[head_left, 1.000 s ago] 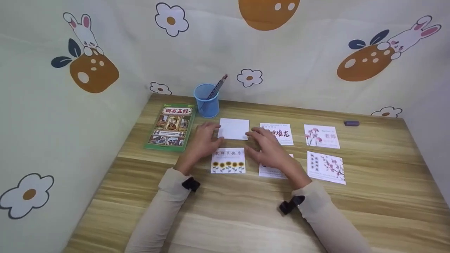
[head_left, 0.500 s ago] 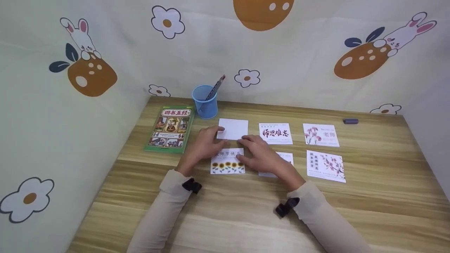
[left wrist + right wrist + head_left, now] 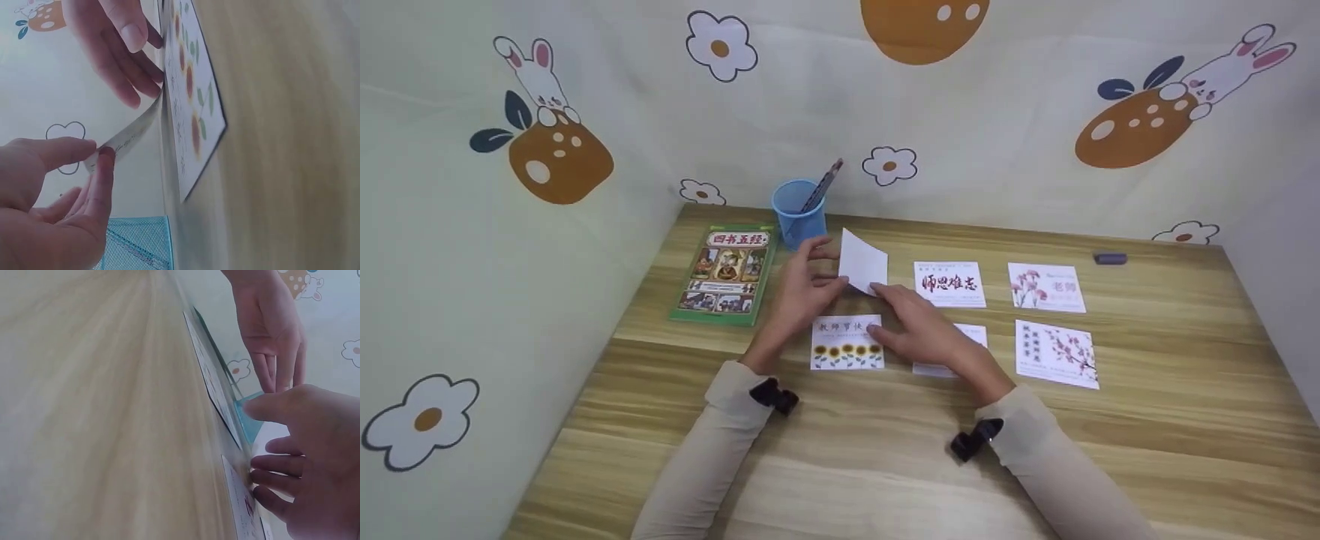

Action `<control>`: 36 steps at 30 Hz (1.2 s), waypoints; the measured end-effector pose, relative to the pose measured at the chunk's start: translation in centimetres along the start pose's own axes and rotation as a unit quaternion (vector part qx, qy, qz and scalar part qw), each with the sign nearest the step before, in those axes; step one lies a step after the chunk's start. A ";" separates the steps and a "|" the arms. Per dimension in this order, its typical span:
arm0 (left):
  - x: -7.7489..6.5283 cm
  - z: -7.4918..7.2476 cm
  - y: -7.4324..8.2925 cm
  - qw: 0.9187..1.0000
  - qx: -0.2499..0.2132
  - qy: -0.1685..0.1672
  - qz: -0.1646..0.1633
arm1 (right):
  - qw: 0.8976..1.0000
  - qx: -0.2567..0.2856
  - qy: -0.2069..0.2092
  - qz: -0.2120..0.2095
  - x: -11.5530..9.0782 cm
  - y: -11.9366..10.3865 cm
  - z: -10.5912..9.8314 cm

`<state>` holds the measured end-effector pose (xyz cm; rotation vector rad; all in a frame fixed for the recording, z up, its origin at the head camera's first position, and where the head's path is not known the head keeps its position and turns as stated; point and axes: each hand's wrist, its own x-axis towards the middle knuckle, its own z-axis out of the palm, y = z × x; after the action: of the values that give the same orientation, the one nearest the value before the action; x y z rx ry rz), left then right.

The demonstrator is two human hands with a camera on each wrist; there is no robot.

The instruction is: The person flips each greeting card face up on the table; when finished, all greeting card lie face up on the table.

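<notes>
A white card (image 3: 864, 261), blank side up in the head view, has its left edge raised off the table. My left hand (image 3: 801, 289) pinches that edge between thumb and finger; in the left wrist view print shows on the underside of the card (image 3: 130, 134). My right hand (image 3: 919, 324) has its fingertips at the card's lower right corner, fingers fairly straight, thumb spread over a sunflower card (image 3: 847, 354). Its fingers (image 3: 278, 465) reach down to the table surface in the right wrist view. Another card (image 3: 934, 369) is partly hidden under the right hand.
To the left lies a green book (image 3: 723, 274), and behind it stands a blue mesh cup (image 3: 802, 229) with pencils. Further right are a card with red characters (image 3: 949, 285), a carnation card (image 3: 1046, 289), a blossom card (image 3: 1056, 354) and a small dark cylinder (image 3: 1110, 259).
The white card lay flat before; its left edge is now tilted up in my left hand. My right hand came left and down to the card's lower right corner, uncovering the red-character card.
</notes>
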<state>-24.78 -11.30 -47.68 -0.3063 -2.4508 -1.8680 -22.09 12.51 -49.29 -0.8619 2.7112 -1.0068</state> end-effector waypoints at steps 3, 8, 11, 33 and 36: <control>-0.1 0.3 0.2 1.000 -0.012 -0.007 0.008 | 1.000 0.028 0.009 -0.010 0.1 0.0 0.0; -0.2 1.1 0.2 0.998 -0.012 -0.052 0.030 | 0.994 0.095 0.029 -0.038 0.4 -0.2 -0.1; -0.3 1.4 0.2 0.995 0.001 -0.085 0.041 | 0.988 0.138 0.047 -0.042 0.5 -0.4 -0.3; 0.0 -0.4 -4.3 0.923 0.296 -0.242 0.041 | 0.997 0.034 0.070 0.024 0.4 1.0 -1.0; -0.4 -0.6 -3.4 0.914 0.315 -0.255 0.006 | 0.997 -0.007 0.061 0.036 0.2 1.1 -1.0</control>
<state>-25.10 -12.76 -50.83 -0.8405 -3.1884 -0.9625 -23.07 13.60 -49.18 -0.7214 2.8305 -1.0614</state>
